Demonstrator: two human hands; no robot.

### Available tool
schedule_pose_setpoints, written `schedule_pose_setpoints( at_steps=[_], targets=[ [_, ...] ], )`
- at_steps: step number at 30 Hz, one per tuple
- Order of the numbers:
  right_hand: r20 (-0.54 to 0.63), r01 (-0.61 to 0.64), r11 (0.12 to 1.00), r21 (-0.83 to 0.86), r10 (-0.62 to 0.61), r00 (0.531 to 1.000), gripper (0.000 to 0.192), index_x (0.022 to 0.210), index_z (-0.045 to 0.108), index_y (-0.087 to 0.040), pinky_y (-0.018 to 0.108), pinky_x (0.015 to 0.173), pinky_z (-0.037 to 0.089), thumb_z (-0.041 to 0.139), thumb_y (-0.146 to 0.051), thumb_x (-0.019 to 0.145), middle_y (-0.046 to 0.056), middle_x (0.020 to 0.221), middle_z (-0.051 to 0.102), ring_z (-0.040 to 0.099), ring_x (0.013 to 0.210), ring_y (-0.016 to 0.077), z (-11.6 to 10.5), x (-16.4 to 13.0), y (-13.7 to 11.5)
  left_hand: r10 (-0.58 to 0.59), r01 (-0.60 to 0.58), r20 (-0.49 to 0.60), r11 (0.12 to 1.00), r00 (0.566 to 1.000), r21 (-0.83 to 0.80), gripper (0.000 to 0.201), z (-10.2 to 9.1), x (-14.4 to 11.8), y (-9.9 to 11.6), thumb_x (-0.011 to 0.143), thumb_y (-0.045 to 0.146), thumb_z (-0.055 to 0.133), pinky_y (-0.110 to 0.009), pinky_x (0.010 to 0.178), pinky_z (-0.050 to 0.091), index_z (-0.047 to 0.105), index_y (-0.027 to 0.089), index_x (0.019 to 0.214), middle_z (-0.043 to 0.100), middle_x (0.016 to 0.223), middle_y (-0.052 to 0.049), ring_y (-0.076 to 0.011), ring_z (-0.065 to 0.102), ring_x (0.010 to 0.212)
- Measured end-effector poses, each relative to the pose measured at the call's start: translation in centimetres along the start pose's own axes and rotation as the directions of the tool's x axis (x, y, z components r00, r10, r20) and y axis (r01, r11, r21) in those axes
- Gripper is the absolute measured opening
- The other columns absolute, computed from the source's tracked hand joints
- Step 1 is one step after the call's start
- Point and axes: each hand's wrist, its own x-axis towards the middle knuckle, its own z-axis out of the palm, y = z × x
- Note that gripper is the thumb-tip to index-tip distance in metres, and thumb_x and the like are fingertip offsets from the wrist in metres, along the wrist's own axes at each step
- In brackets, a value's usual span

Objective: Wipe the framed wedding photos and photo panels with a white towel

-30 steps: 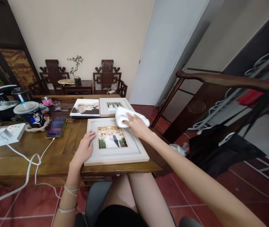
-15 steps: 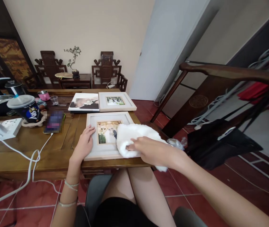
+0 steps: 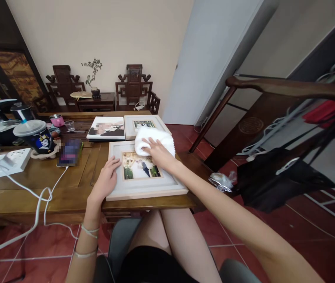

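You sit at a long wooden bench (image 3: 22, 184) that runs off to your left, its top brown and grained. Under you the floor (image 3: 288, 236) is laid in dark red tiles with pale joints. Ahead, a plain cream wall (image 3: 111, 35) closes the room; against it stand two carved dark wooden chairs (image 3: 133, 90) with a low side table (image 3: 92, 103) between them, carrying a small potted bonsai (image 3: 94, 78). To your right a pale grey door panel (image 3: 214, 59) leans into view, and nearer you a dark wooden rail (image 3: 288, 87) crosses the picture. The light is soft and even.
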Motion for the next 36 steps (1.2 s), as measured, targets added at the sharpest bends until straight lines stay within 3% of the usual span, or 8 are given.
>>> schedule_pose_setpoints(
  at_steps=[5, 8, 11, 14, 19, 23, 29, 36],
  targets=[
    [0.083, 0.048, 0.999, -0.003, -0.048, 0.995, 0.059, 0.128, 0.056, -0.012, 0.051, 0.103, 0.029, 0.045, 0.007, 0.073, 0.018, 0.146, 0.039, 0.035, 0.131, 0.0346, -0.5, -0.6, -0.8, 0.002, -0.002, -0.011, 1.0, 1.0, 0.013, 0.044, 0.1, 0.1, -0.1, 0.084, 0.008, 0.034, -0.046, 0.115, 0.029, 0.063, 0.011, 0.117, 0.057, 0.132, -0.013, -0.023, 0.039, 0.136],
    [0.21, 0.105, 0.994, 0.022, -0.107, 0.972, 0.06, 0.127, 0.058, -0.012, 0.045, 0.097, 0.036, 0.043, 0.007, 0.072, 0.02, 0.139, 0.046, 0.044, 0.124, 0.034, -3.0, -4.2, -2.7, 0.002, -0.001, -0.017, 1.0, 1.0, 0.025, 0.045, 0.2, 0.1, -0.1, 0.083, 0.008, 0.034, -0.046, 0.115, 0.029, 0.063, 0.01, 0.117, 0.057, 0.132, -0.013, -0.0231, 0.039, 0.135],
    [0.36, 0.088, 0.988, 0.127, -0.129, 0.924, 0.059, 0.122, 0.062, -0.016, 0.032, 0.079, 0.044, 0.041, 0.007, 0.072, 0.017, 0.109, 0.064, 0.061, 0.099, 0.0272, -6.3, -7.8, -4.6, 0.0, 0.0, -0.017, 1.0, 1.0, 0.029, 0.045, 0.3, 0.1, 0.0, 0.083, 0.007, 0.034, -0.046, 0.115, 0.029, 0.062, 0.01, 0.118, 0.057, 0.132, -0.013, -0.0235, 0.039, 0.135],
    [0.392, 0.119, 0.975, 0.188, -0.185, 0.901, 0.056, 0.117, 0.065, -0.017, 0.028, 0.07, 0.044, 0.041, 0.006, 0.071, 0.014, 0.093, 0.067, 0.065, 0.088, 0.0252, -8.3, -9.4, -6.2, 0.002, -0.001, -0.023, 1.0, 1.0, 0.025, 0.045, 0.4, 0.0, 0.0, 0.082, 0.007, 0.034, -0.047, 0.114, 0.029, 0.062, 0.01, 0.118, 0.057, 0.132, -0.012, -0.024, 0.039, 0.135],
    [0.265, 0.132, 0.967, 0.22, -0.189, 0.946, 0.061, 0.125, 0.06, -0.015, 0.035, 0.082, 0.046, 0.04, 0.006, 0.072, 0.018, 0.114, 0.063, 0.059, 0.108, 0.0302, -5.7, -7.2, -6.2, 0.006, -0.006, -0.028, 1.0, 1.0, -0.001, 0.045, 0.4, 0.0, -0.3, 0.082, 0.008, 0.035, -0.048, 0.113, 0.031, 0.062, 0.013, 0.118, 0.057, 0.132, -0.012, -0.0238, 0.039, 0.135],
    [0.093, 0.086, 0.985, 0.149, -0.1, 0.991, 0.066, 0.134, 0.051, -0.012, 0.047, 0.107, 0.029, 0.044, 0.007, 0.071, 0.018, 0.147, 0.036, 0.031, 0.136, 0.0326, -1.6, -2.9, -3.3, 0.006, -0.006, -0.021, 1.0, 1.0, -0.017, 0.044, 0.3, 0.0, -0.5, 0.082, 0.008, 0.036, -0.049, 0.113, 0.031, 0.063, 0.014, 0.117, 0.057, 0.132, -0.012, -0.0235, 0.039, 0.135],
    [0.02, -0.027, 0.998, 0.05, 0.026, 0.999, 0.057, 0.136, 0.048, -0.011, 0.06, 0.107, 0.021, 0.046, -0.001, 0.081, 0.014, 0.154, 0.026, 0.018, 0.139, 0.0401, 0.3, 2.1, -0.6, -0.002, 0.002, -0.003, 1.0, 1.0, -0.029, 0.044, 0.0, 0.1, -0.1, 0.083, 0.008, 0.036, -0.048, 0.114, 0.029, 0.063, 0.012, 0.118, 0.056, 0.133, -0.014, -0.0242, 0.038, 0.136],
    [0.21, 0.165, 0.978, 0.124, -0.188, 0.959, 0.066, 0.131, 0.055, -0.014, 0.055, 0.102, 0.034, 0.043, 0.009, 0.07, 0.014, 0.149, 0.037, 0.034, 0.133, 0.0386, -3.0, -3.9, -3.7, 0.004, -0.004, -0.03, 1.0, 1.0, -0.003, 0.043, 0.3, 0.1, -0.1, 0.084, 0.009, 0.035, -0.048, 0.114, 0.03, 0.062, 0.012, 0.118, 0.058, 0.131, -0.013, -0.0236, 0.04, 0.135]
  ],
)
